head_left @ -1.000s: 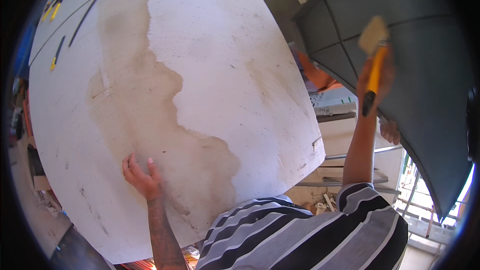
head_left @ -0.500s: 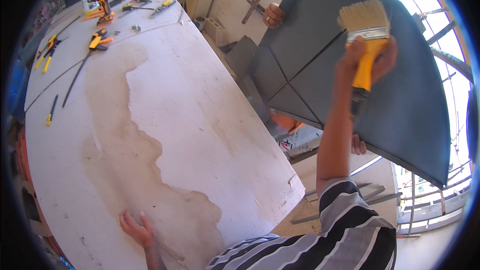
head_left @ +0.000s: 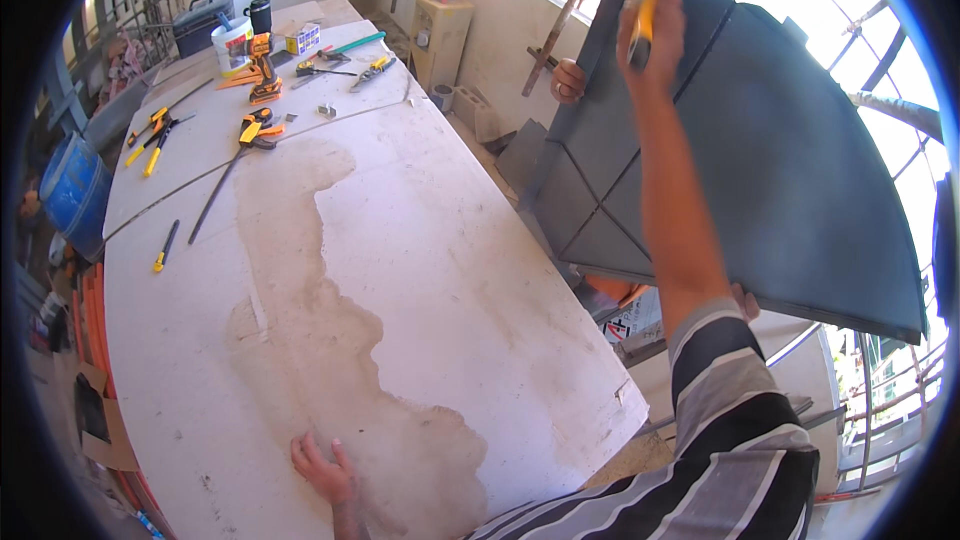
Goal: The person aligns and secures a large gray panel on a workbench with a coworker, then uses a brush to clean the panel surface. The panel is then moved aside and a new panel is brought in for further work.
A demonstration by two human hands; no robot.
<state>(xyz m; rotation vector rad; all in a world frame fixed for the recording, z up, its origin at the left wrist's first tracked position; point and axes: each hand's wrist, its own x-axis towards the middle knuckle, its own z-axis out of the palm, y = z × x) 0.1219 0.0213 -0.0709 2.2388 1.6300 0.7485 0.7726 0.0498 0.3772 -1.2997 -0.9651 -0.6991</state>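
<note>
Right hand (head_left: pixel 648 28): raised high at arm's length, fingers wrapped tight round the yellow handle of a wide, pale-bristled paintbrush (head_left: pixel 640 2). The brush head is blurred and lies against the upper part of the large dark grey curved panel with raised seams (head_left: pixel 790 170).

Left hand (head_left: pixel 322 470): palm down on the big white board tabletop with a broad brownish stain (head_left: pixel 450 270), fingers spread flat and slightly apart, holding nothing. It rests near the board's near edge, on the lower end of the stain.

Another person's hand (head_left: pixel 568 80): gripping the grey panel's far left edge.

Far end of the board: yellow-and-black cordless drill (head_left: pixel 263 70) standing upright, a second yellow-and-black power tool (head_left: pixel 258 128) lying flat, yellow-handled screwdrivers (head_left: pixel 152 136), green-handled pliers (head_left: pixel 345 48), white plastic tub (head_left: pixel 232 45), black mug (head_left: pixel 260 14). Blue plastic barrel (head_left: pixel 72 190) stands off the board's left side.

Change since half a second ago: the right arm has gone higher, carrying the brush up the panel towards its top edge. The left hand has stayed planted on the board in the same spot. The view has tipped up, showing more of the far tools.
</note>
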